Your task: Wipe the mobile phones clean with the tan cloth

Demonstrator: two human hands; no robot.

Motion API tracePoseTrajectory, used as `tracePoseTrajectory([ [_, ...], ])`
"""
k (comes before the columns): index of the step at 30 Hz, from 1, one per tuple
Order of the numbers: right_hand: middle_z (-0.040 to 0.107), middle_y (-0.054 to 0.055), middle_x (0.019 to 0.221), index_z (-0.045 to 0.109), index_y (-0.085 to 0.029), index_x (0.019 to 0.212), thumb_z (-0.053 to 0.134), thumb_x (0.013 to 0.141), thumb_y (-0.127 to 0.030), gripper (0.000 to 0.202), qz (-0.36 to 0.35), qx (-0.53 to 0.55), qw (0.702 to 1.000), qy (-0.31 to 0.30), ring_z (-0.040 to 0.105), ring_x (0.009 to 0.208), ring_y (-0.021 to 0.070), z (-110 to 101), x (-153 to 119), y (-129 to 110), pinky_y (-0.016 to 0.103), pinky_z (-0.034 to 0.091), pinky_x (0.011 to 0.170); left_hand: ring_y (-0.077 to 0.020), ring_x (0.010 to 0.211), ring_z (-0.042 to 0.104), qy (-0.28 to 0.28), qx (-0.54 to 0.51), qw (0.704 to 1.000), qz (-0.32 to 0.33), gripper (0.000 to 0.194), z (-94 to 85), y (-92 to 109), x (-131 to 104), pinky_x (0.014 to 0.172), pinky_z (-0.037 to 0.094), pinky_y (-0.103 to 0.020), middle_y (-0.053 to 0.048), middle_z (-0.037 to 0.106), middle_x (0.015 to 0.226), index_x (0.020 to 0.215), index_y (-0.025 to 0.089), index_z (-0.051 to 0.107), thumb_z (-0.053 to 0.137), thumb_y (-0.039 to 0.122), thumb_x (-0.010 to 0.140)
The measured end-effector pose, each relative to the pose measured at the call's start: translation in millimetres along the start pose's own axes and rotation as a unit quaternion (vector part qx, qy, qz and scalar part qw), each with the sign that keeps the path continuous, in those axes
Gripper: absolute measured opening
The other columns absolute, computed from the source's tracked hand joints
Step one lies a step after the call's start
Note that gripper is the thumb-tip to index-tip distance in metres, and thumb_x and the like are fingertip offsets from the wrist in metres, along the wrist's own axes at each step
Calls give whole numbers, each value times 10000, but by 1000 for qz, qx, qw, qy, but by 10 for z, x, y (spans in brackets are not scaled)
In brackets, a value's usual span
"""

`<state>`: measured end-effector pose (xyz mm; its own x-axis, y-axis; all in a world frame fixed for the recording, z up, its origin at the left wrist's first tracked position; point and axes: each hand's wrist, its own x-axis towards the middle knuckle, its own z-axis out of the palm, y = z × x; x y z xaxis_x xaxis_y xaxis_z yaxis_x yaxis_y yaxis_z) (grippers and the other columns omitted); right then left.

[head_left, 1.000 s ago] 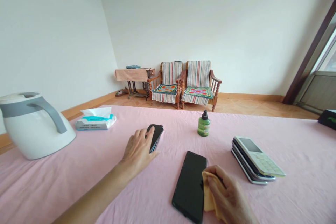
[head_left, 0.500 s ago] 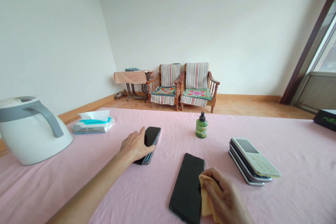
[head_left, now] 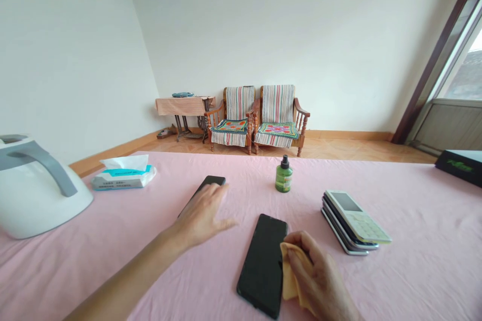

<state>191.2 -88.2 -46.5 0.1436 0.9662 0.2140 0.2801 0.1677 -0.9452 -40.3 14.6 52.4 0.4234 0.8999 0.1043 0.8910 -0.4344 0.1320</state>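
My left hand point(head_left: 203, 215) hovers at the near right side of a dark phone stack point(head_left: 213, 180), its thumb spread away from the fingers and nothing seen in its grasp. The hand and wrist hide most of that stack. In my right hand point(head_left: 320, 271) a yellow cloth point(head_left: 291, 271) is pinched, hanging against the right edge of a large black smartphone point(head_left: 262, 263). This phone lies screen up on the pink tablecloth. To the right of it sits a stack of several phones, topped by a white keypad phone point(head_left: 357, 215).
A green bottle point(head_left: 283, 175) with a black cap stands behind the black smartphone. At the left are a white kettle point(head_left: 41, 205) and a tissue pack point(head_left: 124, 174). A black box point(head_left: 461, 166) lies at the far right. Two wooden chairs point(head_left: 278, 115) stand beyond the table.
My left hand has come off the dark phones and opened, shifting slightly right and nearer. The view has turned a little to the right. My right hand still holds the cloth beside the black smartphone.
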Motion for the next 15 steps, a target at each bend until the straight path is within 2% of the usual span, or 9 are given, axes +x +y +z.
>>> tracePoseTrajectory([
  [2, 582, 0, 704, 556, -199, 850, 455, 902, -521, 342, 8, 4, 1000, 7, 544, 596, 143, 0, 11, 15, 220, 416, 516, -289, 1171, 531, -56, -48, 994, 81, 791, 58, 136, -137, 1009, 408, -347, -50, 587, 1269, 1335, 280, 502, 736, 631, 666],
  [3, 577, -3, 691, 556, -199, 834, 461, 898, -523, 343, 9, 2, 1000, 10, 541, 587, 143, -6, 17, 22, 220, 416, 511, -316, 1182, 517, -81, -101, 984, 123, 831, 105, 190, -197, 1020, 401, -392, -89, 573, 1282, 1341, 240, 502, 746, 637, 653],
  [5, 587, 0, 691, 572, -196, 827, 485, 887, -519, 339, 0, -7, 1000, 16, 547, 588, 144, -40, 32, 20, 222, 423, 518, -337, 1164, 512, -98, -162, 970, 150, 829, 221, 266, -292, 1022, 392, -459, -117, 574, 1243, 1317, 219, 528, 760, 628, 635],
  [7, 607, 11, 717, 598, -192, 848, 501, 888, -501, 326, -16, -21, 999, 34, 559, 613, 148, -103, 50, -20, 222, 432, 535, -333, 1144, 510, -102, -205, 960, 160, 818, 340, 310, -354, 1005, 408, -472, -118, 571, 1212, 1316, 212, 530, 779, 586, 632],
  [10, 635, 34, 769, 624, -190, 902, 508, 902, -459, 293, -47, -51, 995, 77, 579, 661, 159, -230, 107, -152, 223, 438, 551, -344, 1158, 484, -95, -244, 954, 143, 919, 461, 360, -415, 1017, 400, -498, -137, 531, 1238, 1352, 185, 502, 826, 553, 575],
  [12, 653, 45, 803, 636, -190, 922, 515, 905, -414, 255, -75, -82, 990, 83, 599, 692, 168, -305, 182, -257, 233, 450, 577, -355, 1169, 474, -92, -269, 951, 121, 970, 485, 398, -448, 1024, 392, -522, -138, 518, 1247, 1359, 187, 496, 855, 549, 534],
  [15, 654, 45, 867, 649, -200, 912, 517, 901, -311, 172, -117, -149, 979, 69, 616, 784, 182, -345, 349, -357, 267, 463, 697, -335, 1155, 500, -94, -305, 942, 103, 947, 463, 443, -479, 1019, 409, -508, -121, 528, 1231, 1349, 193, 507, 885, 495, 534],
])
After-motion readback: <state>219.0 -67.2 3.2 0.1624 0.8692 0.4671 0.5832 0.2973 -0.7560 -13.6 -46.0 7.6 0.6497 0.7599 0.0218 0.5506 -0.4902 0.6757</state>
